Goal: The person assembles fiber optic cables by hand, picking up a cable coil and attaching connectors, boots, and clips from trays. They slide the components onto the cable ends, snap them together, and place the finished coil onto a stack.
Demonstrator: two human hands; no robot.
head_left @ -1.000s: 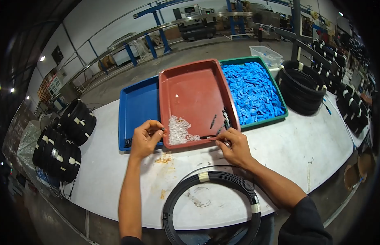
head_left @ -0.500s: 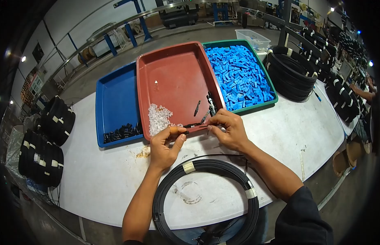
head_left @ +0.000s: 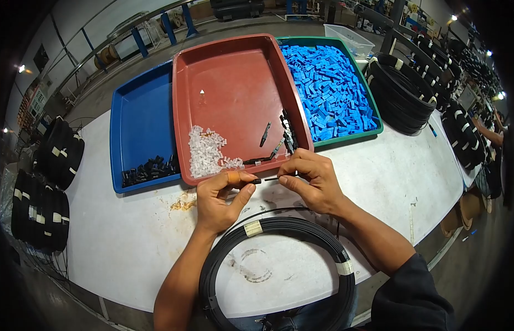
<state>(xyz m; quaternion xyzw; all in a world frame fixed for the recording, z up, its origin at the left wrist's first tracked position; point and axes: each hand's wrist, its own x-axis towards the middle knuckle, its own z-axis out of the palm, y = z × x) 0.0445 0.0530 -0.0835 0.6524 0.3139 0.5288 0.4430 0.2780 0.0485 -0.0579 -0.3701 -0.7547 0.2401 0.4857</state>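
My left hand (head_left: 223, 199), with a tan wrap on one finger, pinches a small black piece (head_left: 257, 181) over the table, just below the red tray (head_left: 240, 94). Facing it, my right hand (head_left: 312, 182) holds a thin black cable end (head_left: 271, 179) between thumb and fingers. A small gap lies between piece and cable tip. A taped coil of black cable (head_left: 279, 225) lies below both hands. In the red tray are clear plastic bits (head_left: 204, 151) and slim black and grey parts (head_left: 287, 132).
A blue tray (head_left: 141, 110) holding black pieces stands at the left. At the right, a green tray (head_left: 373, 118) holds blue pieces. Black cable coils (head_left: 403, 94) are stacked beyond it, others (head_left: 40, 212) at the far left. Another person's arm (head_left: 489, 132) shows far right.
The view has shifted, so the trays sit higher and further left. The black piece and the cable end now show more plainly between my hands.
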